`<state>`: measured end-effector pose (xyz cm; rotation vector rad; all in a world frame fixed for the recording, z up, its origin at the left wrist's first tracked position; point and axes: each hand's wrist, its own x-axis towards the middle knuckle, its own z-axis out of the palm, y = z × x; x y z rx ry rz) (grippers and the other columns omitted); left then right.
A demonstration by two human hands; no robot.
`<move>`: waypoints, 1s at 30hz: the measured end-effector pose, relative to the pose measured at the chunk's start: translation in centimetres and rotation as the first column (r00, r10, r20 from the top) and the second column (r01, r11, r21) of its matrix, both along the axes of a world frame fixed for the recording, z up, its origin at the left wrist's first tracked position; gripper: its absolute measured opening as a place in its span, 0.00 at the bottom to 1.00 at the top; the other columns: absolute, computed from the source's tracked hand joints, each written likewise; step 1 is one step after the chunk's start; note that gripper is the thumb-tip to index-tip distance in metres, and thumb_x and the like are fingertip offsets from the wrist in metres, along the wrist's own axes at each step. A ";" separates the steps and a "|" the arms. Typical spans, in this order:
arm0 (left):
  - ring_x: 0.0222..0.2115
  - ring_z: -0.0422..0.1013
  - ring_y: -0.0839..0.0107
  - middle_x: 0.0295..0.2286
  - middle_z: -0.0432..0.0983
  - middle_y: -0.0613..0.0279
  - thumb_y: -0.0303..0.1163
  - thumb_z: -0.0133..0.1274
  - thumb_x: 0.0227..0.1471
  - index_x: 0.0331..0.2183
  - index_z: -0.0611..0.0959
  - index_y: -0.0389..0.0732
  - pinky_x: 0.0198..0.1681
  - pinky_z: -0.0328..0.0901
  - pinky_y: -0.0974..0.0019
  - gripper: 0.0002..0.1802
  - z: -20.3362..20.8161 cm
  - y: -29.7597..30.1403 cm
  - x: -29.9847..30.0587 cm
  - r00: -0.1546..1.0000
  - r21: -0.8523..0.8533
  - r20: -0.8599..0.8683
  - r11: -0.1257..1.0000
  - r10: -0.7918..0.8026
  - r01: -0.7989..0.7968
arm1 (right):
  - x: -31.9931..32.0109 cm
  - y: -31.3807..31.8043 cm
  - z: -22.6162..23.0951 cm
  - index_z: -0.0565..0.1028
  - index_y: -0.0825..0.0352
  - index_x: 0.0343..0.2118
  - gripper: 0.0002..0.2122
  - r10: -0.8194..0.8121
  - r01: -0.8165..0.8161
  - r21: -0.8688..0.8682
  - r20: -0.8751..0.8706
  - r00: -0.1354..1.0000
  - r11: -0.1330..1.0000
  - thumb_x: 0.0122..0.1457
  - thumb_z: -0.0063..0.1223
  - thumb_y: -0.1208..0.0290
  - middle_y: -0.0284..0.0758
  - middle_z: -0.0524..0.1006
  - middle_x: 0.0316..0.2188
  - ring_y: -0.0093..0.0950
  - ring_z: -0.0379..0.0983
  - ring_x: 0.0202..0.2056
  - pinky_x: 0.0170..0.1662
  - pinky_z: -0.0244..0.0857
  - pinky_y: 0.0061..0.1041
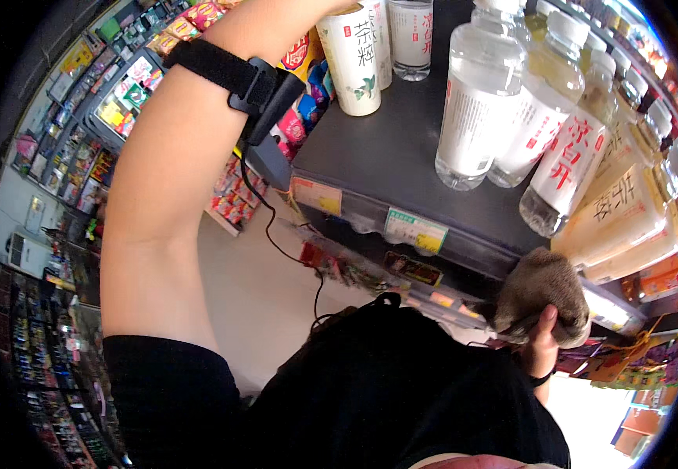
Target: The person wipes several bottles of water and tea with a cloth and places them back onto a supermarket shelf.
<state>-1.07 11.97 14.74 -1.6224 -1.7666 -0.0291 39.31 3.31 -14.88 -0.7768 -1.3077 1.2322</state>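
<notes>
My left arm reaches up past the top edge, so only a sliver of my left hand (pixel 334 6) shows, beside the top of a white-labelled tea bottle (pixel 350 66). Its fingers are out of the picture, and whether they grip the bottle cannot be told. At the lower right, my right hand (pixel 543 344) is closed on a bunched grey-brown cloth (pixel 538 293), its thumb pressed over it. The cloth is against or very near the front edge of the dark shelf (pixel 401 168). Just behind it stand clear water bottles (pixel 479 117) with white labels.
Several pale tan bottles (pixel 620 211) crowd the shelf's right end. Another clear bottle (pixel 411 47) stands farther back. Price tags (pixel 417 230) line the shelf front. A black cable (pixel 272 223) hangs from the strapped device (pixel 264 98) on my left wrist. Snack packets (pixel 292 129) hang left of the shelf.
</notes>
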 end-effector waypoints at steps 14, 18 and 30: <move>0.19 0.69 0.55 0.17 0.72 0.47 0.38 0.50 0.41 0.19 0.78 0.33 0.24 0.63 0.60 0.16 2.9 -7.1 2.9 0.993 -0.335 0.117 0.940 -0.032 0.070 | 0.4 -0.8 0.0 0.63 0.69 0.51 0.28 0.001 -0.019 0.083 0.214 0.977 0.996 0.52 0.50 0.54 0.38 0.66 0.48 0.33 0.60 0.50 0.55 0.51 0.34; 0.19 0.69 0.58 0.16 0.71 0.50 0.37 0.53 0.41 0.18 0.76 0.34 0.23 0.62 0.62 0.15 2.9 -8.0 2.1 0.978 -0.284 0.135 0.939 -0.160 0.193 | 0.8 -0.7 -0.7 0.64 0.68 0.51 0.26 -0.049 -0.025 0.180 0.394 0.918 0.983 0.52 0.47 0.55 0.39 0.67 0.49 0.34 0.59 0.52 0.56 0.48 0.35; 0.18 0.64 0.76 0.15 0.67 0.63 0.46 0.52 0.47 0.20 0.74 0.35 0.21 0.60 0.69 0.21 1.1 -5.6 -0.7 0.953 -0.351 0.270 0.908 -0.135 0.228 | 0.5 -0.8 -1.3 0.65 0.64 0.51 0.24 -0.136 -0.058 0.337 0.526 0.840 0.940 0.53 0.41 0.56 0.39 0.66 0.50 0.37 0.56 0.56 0.59 0.41 0.37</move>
